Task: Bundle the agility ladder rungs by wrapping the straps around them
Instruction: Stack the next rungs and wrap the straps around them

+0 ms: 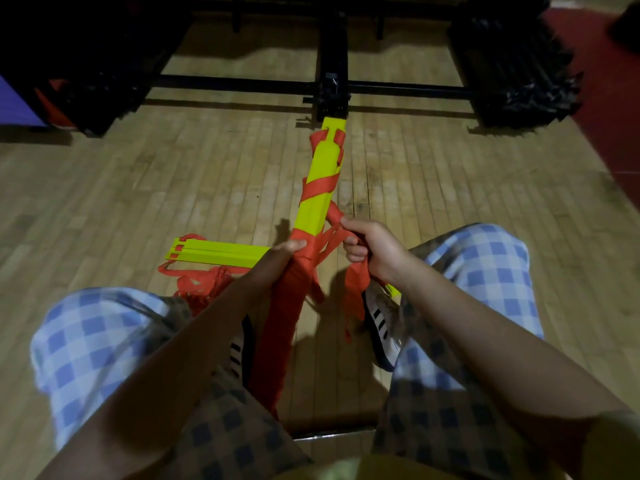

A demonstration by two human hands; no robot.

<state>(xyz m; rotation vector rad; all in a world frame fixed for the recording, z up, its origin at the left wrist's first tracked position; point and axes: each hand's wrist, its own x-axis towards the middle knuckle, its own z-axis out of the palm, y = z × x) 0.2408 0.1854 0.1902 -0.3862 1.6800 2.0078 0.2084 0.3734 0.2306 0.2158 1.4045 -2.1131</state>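
Note:
A stack of yellow-green ladder rungs points away from me, with orange strap wound diagonally round its middle and thickly round its near end. My left hand grips the wrapped near part of the stack. Just right of the stack, my right hand holds a bunch of loose orange strap, pulled up beside the rungs. More strap ends hang from that hand toward the floor. A second set of yellow-green rungs lies flat on the floor to the left, with tangled orange strap beside it.
I sit with knees apart in blue checked trousers, shoes on the wooden floor under the bundle. A black metal frame crosses the floor ahead, with dark racks at left and right. A red mat lies far right.

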